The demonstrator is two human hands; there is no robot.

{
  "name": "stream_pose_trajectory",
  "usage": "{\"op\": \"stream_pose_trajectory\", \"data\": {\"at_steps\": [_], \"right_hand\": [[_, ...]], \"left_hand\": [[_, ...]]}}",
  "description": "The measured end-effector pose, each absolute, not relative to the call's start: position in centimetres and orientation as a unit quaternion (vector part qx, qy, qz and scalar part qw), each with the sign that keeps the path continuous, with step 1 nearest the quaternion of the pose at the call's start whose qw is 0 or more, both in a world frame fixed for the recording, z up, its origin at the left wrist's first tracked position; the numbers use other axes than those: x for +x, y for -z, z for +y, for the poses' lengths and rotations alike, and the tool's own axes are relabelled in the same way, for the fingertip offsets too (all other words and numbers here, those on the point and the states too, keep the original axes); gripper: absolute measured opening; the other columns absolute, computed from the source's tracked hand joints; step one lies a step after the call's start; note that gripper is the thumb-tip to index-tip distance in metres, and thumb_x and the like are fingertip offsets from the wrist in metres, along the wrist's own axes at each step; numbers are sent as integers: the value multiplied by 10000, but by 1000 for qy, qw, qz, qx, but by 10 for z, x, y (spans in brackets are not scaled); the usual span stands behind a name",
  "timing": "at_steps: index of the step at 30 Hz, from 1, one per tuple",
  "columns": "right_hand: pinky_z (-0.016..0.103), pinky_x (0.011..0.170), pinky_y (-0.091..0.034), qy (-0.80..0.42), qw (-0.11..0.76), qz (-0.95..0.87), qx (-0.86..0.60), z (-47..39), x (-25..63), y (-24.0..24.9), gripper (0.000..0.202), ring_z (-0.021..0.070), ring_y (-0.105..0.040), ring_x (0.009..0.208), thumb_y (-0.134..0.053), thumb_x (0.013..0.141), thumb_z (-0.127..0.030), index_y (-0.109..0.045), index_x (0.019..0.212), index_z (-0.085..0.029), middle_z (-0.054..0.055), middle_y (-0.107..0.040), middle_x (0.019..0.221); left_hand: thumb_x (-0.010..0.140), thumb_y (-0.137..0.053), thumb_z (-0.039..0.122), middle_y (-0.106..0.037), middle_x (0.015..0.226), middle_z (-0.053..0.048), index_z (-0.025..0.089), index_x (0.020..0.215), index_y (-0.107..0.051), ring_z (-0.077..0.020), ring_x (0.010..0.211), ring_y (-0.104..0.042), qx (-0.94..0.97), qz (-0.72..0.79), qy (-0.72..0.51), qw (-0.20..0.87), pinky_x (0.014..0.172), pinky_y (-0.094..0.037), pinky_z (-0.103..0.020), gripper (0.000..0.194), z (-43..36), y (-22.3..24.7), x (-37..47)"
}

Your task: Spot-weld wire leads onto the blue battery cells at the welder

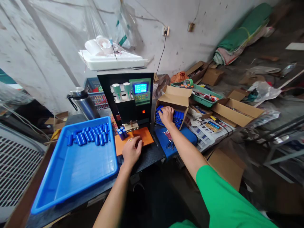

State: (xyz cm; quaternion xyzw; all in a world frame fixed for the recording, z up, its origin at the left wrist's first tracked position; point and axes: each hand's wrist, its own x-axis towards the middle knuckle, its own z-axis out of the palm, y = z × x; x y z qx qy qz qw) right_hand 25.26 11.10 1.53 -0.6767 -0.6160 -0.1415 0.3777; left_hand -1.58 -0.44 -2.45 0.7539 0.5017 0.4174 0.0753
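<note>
My left hand [131, 151] is over the front of an orange board [147, 136], its fingers curled and the fingertips mostly hidden. Just beyond it, several blue battery cells [122, 133] stand upright on the board, by the head of a black machine [127, 110] with a lit display [140, 88]. My right hand [167, 116] reaches into an open cardboard box [174, 94] packed with blue cells [178, 117]. Its fingers are bent around a cell at the box's left side, partly hidden by the hand.
A blue tray [83, 171] on the left holds more cells along its far side. A steel flask [85, 103] stands behind it. Wires with small connectors [169, 139] lie on a blue surface before the box. A green tray [206, 99] and open cartons [237, 110] are to the right.
</note>
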Motion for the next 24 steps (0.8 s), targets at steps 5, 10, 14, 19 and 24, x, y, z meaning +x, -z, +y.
{"op": "stream_pose_trajectory", "data": {"at_steps": [5, 10, 14, 19, 24], "right_hand": [[525, 1161, -323, 148, 458, -626, -614, 70, 261, -1, 364, 294, -448, 1341, -467, 967, -217, -667, 1270, -179, 160, -595, 1365], [387, 1005, -498, 34, 480, -579, -658, 25, 294, 28, 352, 249, -647, 1092, -470, 959, -248, -702, 1202, -142, 161, -697, 1175], [317, 855, -525, -92, 388, -517, -758, 9, 325, 37, 231, 235, -708, 890, -547, 903, -221, -770, 911, -157, 102, -762, 909], [251, 795, -505, -139, 326, -539, -764, 3, 327, 28, 163, 200, -712, 869, -610, 860, -205, -766, 816, -185, 49, -772, 860], [249, 805, -488, -133, 214, -594, -764, 5, 303, 20, 136, 212, -704, 909, -631, 853, -204, -763, 831, -187, 79, -771, 906]], "left_hand": [[944, -530, 404, -761, 1056, -49, 223, 1085, -711, -235, 971, -704, 755, 499, -416, 92, 845, -521, -348, 292, -3, 25, -15], [926, -544, 413, -757, 1066, -53, 227, 1086, -718, -243, 960, -697, 753, 505, -410, 97, 826, -514, -351, 301, 0, 25, -11], [922, -540, 406, -753, 1077, -58, 225, 1101, -715, -251, 996, -689, 755, 506, -406, 100, 853, -506, -357, 309, 2, 25, -7], [920, -536, 407, -751, 1087, -58, 224, 1103, -715, -251, 1004, -688, 753, 510, -403, 100, 866, -505, -359, 315, 2, 25, -6], [917, -533, 409, -753, 1093, -52, 223, 1101, -714, -247, 1022, -687, 752, 509, -407, 103, 879, -504, -358, 318, 2, 23, -5]]}}
